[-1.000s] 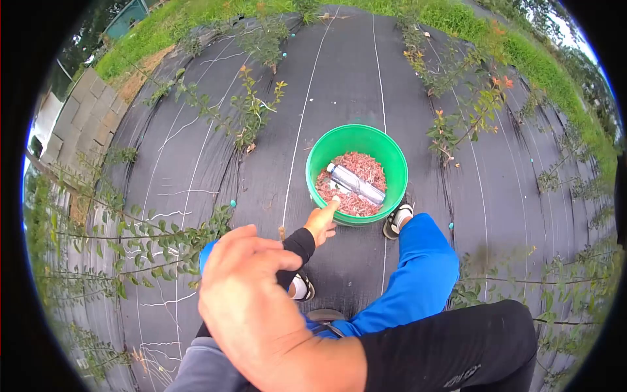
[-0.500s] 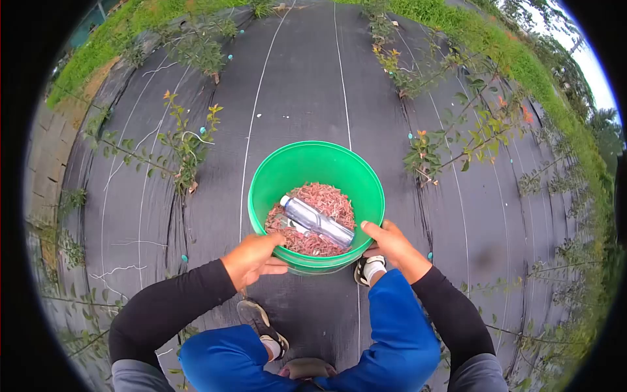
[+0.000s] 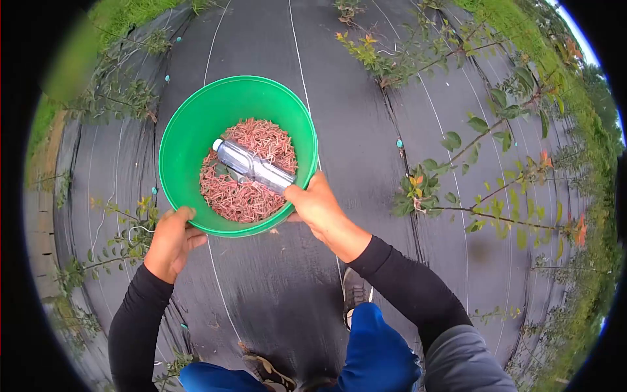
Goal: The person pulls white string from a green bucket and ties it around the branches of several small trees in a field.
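Observation:
Both hands hold a green bucket (image 3: 186, 140) by its near rim, above the black ground cover. My left hand (image 3: 173, 242) grips the lower left of the rim, thumb on top and fingers underneath. At the lower right, my right hand (image 3: 320, 212) has its thumb over the rim, close to the bottle's end. Inside the bucket lies a heap of small pinkish-red stick-like pieces (image 3: 241, 202). A clear plastic bottle (image 3: 255, 163) with a white cap rests slanted on this heap. Something small and pale is partly hidden beside the bottle.
Black ground cover (image 3: 353, 163) with white lines stretches ahead. Leafy young plants (image 3: 418, 186) grow on the right, their branches reaching over the sheet. More plants (image 3: 130, 232) stand on the left, close to my left hand. Grass (image 3: 130, 19) borders the sheet.
The bucket has moved up and to the left in view, with both hands still on its rim. My feet and legs have shifted, and the plants stand differently in view.

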`<state>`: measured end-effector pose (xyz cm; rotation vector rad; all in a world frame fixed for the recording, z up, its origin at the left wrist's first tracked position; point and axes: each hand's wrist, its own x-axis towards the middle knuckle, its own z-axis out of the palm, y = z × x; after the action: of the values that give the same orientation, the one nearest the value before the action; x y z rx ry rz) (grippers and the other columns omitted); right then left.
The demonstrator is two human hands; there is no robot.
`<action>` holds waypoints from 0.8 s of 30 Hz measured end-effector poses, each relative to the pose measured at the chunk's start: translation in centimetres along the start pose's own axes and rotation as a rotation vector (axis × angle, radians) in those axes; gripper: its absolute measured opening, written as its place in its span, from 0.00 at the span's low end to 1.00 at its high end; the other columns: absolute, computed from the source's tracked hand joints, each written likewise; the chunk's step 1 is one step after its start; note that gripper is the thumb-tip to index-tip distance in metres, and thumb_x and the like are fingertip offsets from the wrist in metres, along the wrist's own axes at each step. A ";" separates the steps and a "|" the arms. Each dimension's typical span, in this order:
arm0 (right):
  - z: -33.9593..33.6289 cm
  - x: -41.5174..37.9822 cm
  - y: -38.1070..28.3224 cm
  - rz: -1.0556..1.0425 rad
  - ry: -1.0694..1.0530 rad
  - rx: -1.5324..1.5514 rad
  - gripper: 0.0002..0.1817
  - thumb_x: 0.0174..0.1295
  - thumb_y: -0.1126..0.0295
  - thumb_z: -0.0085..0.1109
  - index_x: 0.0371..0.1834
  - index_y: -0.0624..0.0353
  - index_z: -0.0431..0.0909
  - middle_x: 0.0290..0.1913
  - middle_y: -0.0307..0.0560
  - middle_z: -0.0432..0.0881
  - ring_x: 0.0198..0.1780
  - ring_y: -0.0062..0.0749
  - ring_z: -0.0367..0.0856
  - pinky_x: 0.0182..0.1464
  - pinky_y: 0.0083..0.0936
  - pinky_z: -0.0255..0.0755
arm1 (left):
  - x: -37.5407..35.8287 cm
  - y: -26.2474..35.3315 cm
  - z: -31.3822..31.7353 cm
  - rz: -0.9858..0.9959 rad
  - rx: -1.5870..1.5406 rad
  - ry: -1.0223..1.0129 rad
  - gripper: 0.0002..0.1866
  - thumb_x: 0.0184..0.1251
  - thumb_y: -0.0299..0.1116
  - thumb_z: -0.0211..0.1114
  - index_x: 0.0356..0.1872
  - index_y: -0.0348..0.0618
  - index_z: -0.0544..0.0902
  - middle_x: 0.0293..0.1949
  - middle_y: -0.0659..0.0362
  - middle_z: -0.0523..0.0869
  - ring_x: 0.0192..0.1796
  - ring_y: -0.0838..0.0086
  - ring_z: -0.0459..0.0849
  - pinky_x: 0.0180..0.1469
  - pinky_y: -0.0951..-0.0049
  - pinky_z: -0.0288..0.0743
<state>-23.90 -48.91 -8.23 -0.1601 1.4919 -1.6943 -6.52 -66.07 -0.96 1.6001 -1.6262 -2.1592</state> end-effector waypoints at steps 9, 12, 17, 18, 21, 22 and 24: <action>7.8 14.0 -2.8 0.133 0.367 -0.377 0.42 0.49 0.69 0.58 0.60 0.84 0.43 0.54 0.81 0.59 0.64 0.63 0.54 0.66 0.42 0.51 | 18.8 3.6 2.7 0.645 0.536 0.914 0.20 0.60 0.25 0.47 0.55 0.36 0.68 0.47 0.51 0.78 0.49 0.59 0.77 0.54 0.61 0.67; 8.2 13.9 -2.3 0.207 0.426 -0.424 0.44 0.49 0.70 0.57 0.61 0.82 0.40 0.56 0.80 0.57 0.62 0.64 0.54 0.65 0.42 0.52 | 15.8 6.2 8.4 0.866 0.964 1.120 0.27 0.58 0.23 0.49 0.62 0.36 0.64 0.56 0.44 0.73 0.61 0.49 0.69 0.66 0.56 0.54; 7.9 15.1 -1.6 0.132 0.455 -0.422 0.43 0.48 0.72 0.57 0.62 0.82 0.41 0.57 0.79 0.56 0.61 0.65 0.55 0.65 0.44 0.51 | 16.4 6.5 8.9 0.666 0.799 0.806 0.23 0.53 0.23 0.52 0.54 0.45 0.74 0.51 0.55 0.78 0.55 0.61 0.75 0.58 0.59 0.63; 8.2 15.0 -1.5 0.110 0.497 -0.420 0.43 0.48 0.72 0.57 0.62 0.82 0.42 0.57 0.79 0.56 0.62 0.66 0.55 0.65 0.44 0.51 | 16.4 6.7 8.9 0.655 0.805 0.788 0.23 0.53 0.23 0.52 0.54 0.45 0.74 0.51 0.55 0.78 0.55 0.61 0.75 0.58 0.59 0.63; 8.2 15.2 -1.6 0.112 0.535 -0.414 0.43 0.47 0.73 0.57 0.62 0.82 0.43 0.58 0.78 0.57 0.63 0.65 0.54 0.66 0.44 0.50 | 16.3 7.8 9.6 0.640 0.966 0.843 0.22 0.51 0.23 0.53 0.49 0.51 0.77 0.47 0.60 0.80 0.50 0.62 0.78 0.52 0.65 0.67; 8.2 15.3 -1.9 0.133 0.534 -0.419 0.42 0.47 0.74 0.57 0.62 0.82 0.44 0.58 0.78 0.57 0.63 0.65 0.55 0.66 0.43 0.50 | 16.1 7.6 9.5 0.632 1.006 0.755 0.22 0.51 0.23 0.53 0.49 0.51 0.77 0.47 0.60 0.80 0.50 0.62 0.78 0.52 0.65 0.67; 8.3 15.5 -1.6 0.164 0.549 -0.426 0.44 0.46 0.73 0.58 0.63 0.79 0.42 0.57 0.78 0.58 0.61 0.67 0.56 0.65 0.46 0.51 | 16.8 7.4 9.3 0.654 0.996 0.771 0.20 0.51 0.23 0.53 0.47 0.51 0.78 0.46 0.61 0.81 0.48 0.63 0.79 0.50 0.63 0.68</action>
<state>-29.59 -65.38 -11.05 0.2182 2.1986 -1.3242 -24.99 -71.77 -7.94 1.3579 -2.4610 -0.2980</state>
